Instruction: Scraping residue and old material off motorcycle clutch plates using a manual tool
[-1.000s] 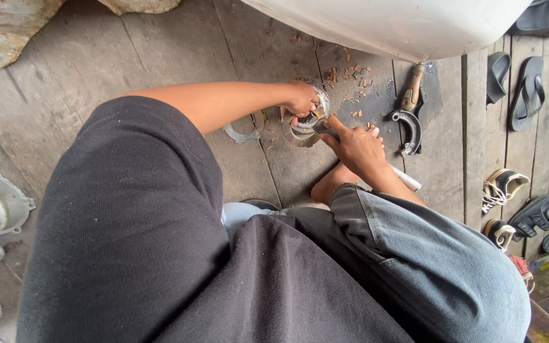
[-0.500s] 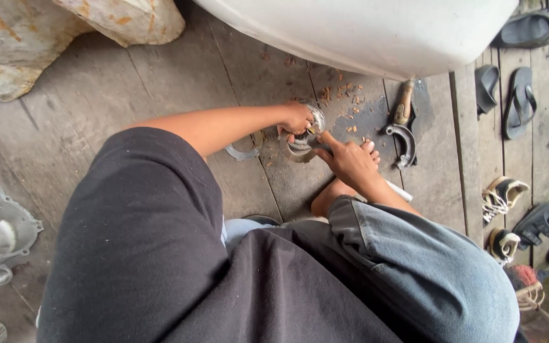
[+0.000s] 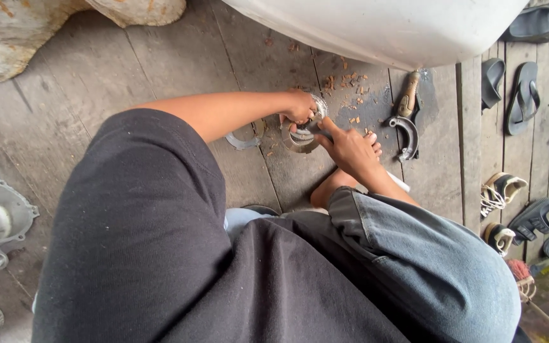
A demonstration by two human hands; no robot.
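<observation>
Left hand (image 3: pixel 300 107) pinches the curved metal part (image 3: pixel 303 136) on the plank floor (image 3: pixel 160 70); right hand (image 3: pixel 347 146), fingers spread, presses it. Nearby: brake shoe (image 3: pixel 408 136), wooden-handled tool (image 3: pixel 408 94), sandals (image 3: pixel 521 96).

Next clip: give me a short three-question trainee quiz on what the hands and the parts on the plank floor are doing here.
1. True or false: both hands are on the curved metal part on the wooden floor.
2. What lies directly right of the right hand? A) a second curved shoe-shaped part beside a wooden-handled tool; B) a bucket; C) a coil of rope.
3. Fill in: brown ___ are scattered on the boards beyond the hands.

Key
1. True: the left hand grips its top edge and the right hand's fingers press on it from the side.
2. A
3. chips, small flakes.
</observation>
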